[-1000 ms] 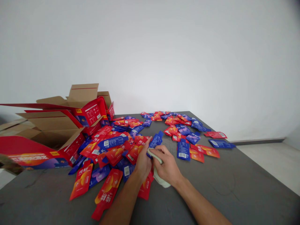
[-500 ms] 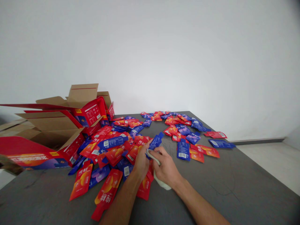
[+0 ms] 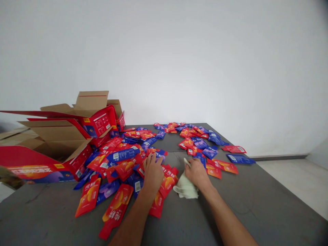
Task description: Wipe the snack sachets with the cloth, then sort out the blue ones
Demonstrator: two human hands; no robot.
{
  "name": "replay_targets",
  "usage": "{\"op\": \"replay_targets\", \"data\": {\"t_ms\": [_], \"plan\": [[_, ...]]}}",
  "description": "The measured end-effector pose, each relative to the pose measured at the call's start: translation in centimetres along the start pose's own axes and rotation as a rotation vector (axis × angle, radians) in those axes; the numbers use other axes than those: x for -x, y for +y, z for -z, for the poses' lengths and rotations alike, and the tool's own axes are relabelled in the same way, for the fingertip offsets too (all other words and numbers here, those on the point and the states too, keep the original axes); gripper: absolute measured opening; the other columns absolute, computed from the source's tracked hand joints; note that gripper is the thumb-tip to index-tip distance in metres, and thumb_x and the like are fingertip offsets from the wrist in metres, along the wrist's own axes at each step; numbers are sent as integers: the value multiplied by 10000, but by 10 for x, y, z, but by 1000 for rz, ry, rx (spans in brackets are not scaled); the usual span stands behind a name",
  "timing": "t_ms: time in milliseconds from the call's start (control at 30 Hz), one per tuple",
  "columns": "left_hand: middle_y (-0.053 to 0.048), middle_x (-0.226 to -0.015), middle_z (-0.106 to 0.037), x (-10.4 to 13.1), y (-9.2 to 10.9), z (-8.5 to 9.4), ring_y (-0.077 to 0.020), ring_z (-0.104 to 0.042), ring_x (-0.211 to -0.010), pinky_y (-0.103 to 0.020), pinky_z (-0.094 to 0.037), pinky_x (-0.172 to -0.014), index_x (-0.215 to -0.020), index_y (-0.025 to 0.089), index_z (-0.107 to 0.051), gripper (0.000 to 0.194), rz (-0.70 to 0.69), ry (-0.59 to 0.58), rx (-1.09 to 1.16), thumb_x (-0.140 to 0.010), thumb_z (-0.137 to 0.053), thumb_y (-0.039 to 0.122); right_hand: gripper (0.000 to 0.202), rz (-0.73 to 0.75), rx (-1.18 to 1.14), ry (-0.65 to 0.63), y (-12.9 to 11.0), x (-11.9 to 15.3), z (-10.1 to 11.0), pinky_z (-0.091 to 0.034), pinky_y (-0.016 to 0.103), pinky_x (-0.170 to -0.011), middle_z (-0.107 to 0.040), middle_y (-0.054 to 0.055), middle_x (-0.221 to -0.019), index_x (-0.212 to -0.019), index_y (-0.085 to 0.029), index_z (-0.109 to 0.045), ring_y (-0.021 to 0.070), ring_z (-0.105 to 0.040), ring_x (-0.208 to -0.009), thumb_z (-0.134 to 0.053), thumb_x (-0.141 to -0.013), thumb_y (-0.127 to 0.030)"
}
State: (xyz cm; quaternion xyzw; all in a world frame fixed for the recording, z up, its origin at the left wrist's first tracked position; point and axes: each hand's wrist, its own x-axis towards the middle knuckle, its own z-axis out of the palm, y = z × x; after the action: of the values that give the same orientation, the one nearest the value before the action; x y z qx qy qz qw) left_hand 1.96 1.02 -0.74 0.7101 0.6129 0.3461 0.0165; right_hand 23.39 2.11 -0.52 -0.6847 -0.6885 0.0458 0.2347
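Note:
My left hand [image 3: 153, 172] lies over the left pile of red and blue pouches, its fingers bent down on them; what its fingertips grip, if anything, is hidden. A red pouch [image 3: 168, 180] with an orange print lies just right of this hand. My right hand [image 3: 196, 172] is closed on a pale cloth [image 3: 187, 187], which hangs down onto the grey table. Beside its knuckles, partly covered, is a blue pouch [image 3: 201, 159]. Near the front of the pile lies another red pouch [image 3: 118, 206], its narrow end towards me.
Open red cartons [image 3: 46, 167] with brown flaps stand at the left. More pouches [image 3: 188, 132] are spread along the back and right of the grey table [image 3: 256, 201]. A white wall rises behind, and pale floor shows at the right.
The blue pouch has left the grip between my hands. My hands have moved apart, the left down onto the pile, the right rightwards with the cloth.

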Motion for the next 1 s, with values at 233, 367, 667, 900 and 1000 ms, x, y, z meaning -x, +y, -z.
{"op": "replay_targets", "data": {"t_ms": [233, 367, 667, 900, 1000], "plan": [[-110, -1429, -561, 3, 11, -8, -324, -298, -1463, -552, -217, -1190, -1130, 236, -725, 434, -155, -44, 222, -794, -516, 57, 183, -90, 160, 42, 18, 4, -2, -430, 544, -942, -629, 214, -1170, -974, -163, -678, 400, -517, -1219, -599, -824, -231], [-103, -1301, -650, 15, 29, -18, -283, -500, -1314, -463, -336, -1151, -1178, 249, -701, 391, -365, -323, 444, -834, -541, 152, 366, -225, 246, -14, 20, 5, -7, -356, 676, -943, -468, 266, -1389, -1175, -163, -612, 501, -381, -1326, -596, -827, -276], [-164, -1133, -681, 13, 19, -16, -291, -578, -1158, -409, -387, -1050, -942, 177, -742, 291, -169, -349, -9, -765, -529, 86, 374, -159, 124, -199, 1, 9, -29, -323, 687, -974, -434, 227, -1445, -1241, -195, -563, 462, -416, -1317, -555, -872, -250], [-194, -1135, -685, 8, 6, -11, -323, -576, -1131, -445, -370, -1018, -895, 178, -744, 260, -53, -281, -136, -750, -550, 87, 266, 129, -100, -235, -41, 31, -19, -376, 533, -1000, -581, 190, -1338, -1123, -175, -602, 339, -518, -1262, -452, -905, -149], [-196, -1058, -697, 7, 7, -9, -327, -577, -1095, -456, -375, -987, -871, 175, -753, 262, -37, -256, -171, -827, -500, 127, 233, 128, -225, -256, -44, 27, -11, -446, 386, -883, -694, 149, -1066, -1074, -161, -599, 257, -643, -1027, -443, -903, -138]]}}
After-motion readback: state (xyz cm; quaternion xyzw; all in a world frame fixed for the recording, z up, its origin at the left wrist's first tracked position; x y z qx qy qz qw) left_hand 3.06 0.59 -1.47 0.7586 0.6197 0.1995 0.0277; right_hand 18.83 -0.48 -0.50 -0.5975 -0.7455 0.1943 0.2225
